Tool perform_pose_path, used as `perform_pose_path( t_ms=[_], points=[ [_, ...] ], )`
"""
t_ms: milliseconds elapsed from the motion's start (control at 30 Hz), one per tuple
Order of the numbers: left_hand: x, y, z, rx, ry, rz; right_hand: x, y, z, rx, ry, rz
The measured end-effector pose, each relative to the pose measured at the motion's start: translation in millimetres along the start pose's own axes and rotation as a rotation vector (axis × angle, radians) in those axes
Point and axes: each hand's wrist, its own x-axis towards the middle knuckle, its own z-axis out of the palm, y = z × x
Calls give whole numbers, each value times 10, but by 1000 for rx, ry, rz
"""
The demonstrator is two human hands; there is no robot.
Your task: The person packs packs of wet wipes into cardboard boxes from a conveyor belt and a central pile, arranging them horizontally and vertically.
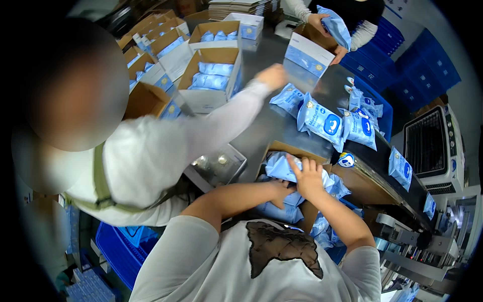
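In front of me, a cardboard box (275, 146) holds several soft light-blue wipes packs. Across the pack on top (278, 166), my right hand (310, 180) rests with thumb and fingers spread. My left hand (277, 194) is lower in the box, its bent fingers closed at the edge of a wipes pack (284, 211); the fingertips are partly hidden. More wipes packs (322, 224) lie below my right forearm. Just beyond the box, a wipes pack (322, 121) with a dark-blue cartoon lid lies among others on the metal table.
A co-worker's blurred arm (226, 118) reaches over the table (261, 55) from the left. Filled boxes (210, 80) stand at the back left. Across the table, another person's hands (322, 24) hold a pack above a white box (307, 55). A dark conveyor (377, 161) carries packs at right.
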Motion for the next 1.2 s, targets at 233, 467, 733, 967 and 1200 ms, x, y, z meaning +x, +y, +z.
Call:
perform_pose_path(
  t_ms=[233,467,733,967,1200],
  points=[
    [-553,272,266,117,312,69,203,170,473,457,-267,-90],
    [-1015,-1254,745,-730,1292,-408,-4,-27,307,360,-394,31],
    [-591,-1947,1233,-462,950,-595,-131,-362,-130,899,6,173],
    [-1272,-1860,1069,-1998,1225,-236,-107,-484,-247,1022,83,280],
    [-1654,-1129,562,-1978,1218,50,667,-1457,-347,1842,-15,307]
  ],
)
